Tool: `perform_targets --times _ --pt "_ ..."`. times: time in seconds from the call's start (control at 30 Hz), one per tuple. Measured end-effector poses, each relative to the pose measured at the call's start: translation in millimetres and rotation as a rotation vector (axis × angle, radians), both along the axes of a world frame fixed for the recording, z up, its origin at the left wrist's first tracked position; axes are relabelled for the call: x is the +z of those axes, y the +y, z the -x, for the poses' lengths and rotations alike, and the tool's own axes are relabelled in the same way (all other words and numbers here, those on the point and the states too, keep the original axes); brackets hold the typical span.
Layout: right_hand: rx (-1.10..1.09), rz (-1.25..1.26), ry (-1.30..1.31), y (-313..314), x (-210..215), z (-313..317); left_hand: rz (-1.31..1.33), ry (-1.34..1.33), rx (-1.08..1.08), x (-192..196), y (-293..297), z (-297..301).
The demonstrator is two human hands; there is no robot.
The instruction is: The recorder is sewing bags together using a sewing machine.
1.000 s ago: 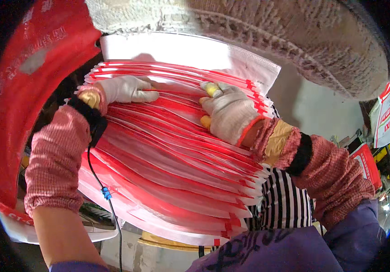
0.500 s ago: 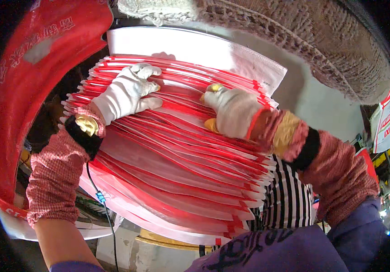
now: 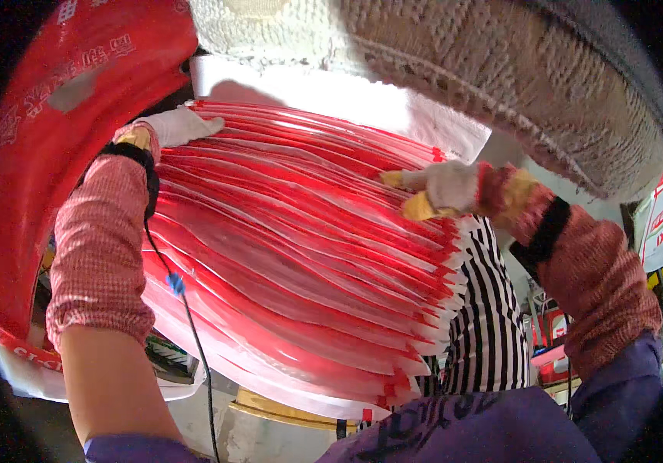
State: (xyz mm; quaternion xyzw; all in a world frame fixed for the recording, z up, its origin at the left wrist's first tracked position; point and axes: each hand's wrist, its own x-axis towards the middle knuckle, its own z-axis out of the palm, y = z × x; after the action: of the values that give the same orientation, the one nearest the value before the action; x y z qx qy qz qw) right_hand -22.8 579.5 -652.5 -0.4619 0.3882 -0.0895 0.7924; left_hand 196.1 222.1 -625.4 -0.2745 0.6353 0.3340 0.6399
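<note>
A thick, fanned stack of red and white flat bags [image 3: 293, 255] lies in front of me, its edges overlapping in many layers. My left hand [image 3: 181, 126], in a white glove, is at the stack's far left corner. One of its fingertips rests on the top layers; the other fingers are hidden. Near the right edge, my right hand [image 3: 443, 187], in a white glove with yellow fingertips, lies on the bags. Its thumb and a finger are apart and point left across the layers.
A large red printed sheet [image 3: 84, 116] curves along the left. Rough beige knitted fabric [image 3: 493, 69] hangs across the top, over a white sheet [image 3: 308, 92] behind the stack. Black-and-white striped cloth [image 3: 485, 316] is at the right. A black cable [image 3: 192, 332] runs by my left forearm.
Both hands have moved outward from the middle of the stack: the left to its far left corner, the right toward its right edge. The fabric at the top now reaches lower.
</note>
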Motion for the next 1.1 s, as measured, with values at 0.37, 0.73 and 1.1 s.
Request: perform_targets --times 0.37,0.73,1.1 --pt "-0.419 0.434 0.391 -71.5 -5.4 -41.2 0.337 0.476 -0.223 -7.1 11.4 -1.6" --pt "-0.325 0.152 0.402 -116.6 -11.4 -88.4 0.036 0.299 -0.278 -9.6 16.0 0.3" --pt "-0.196 -0.215 0.323 -88.1 1.2 -60.4 0.083 0.103 -0.136 -24.2 17.8 24.6"
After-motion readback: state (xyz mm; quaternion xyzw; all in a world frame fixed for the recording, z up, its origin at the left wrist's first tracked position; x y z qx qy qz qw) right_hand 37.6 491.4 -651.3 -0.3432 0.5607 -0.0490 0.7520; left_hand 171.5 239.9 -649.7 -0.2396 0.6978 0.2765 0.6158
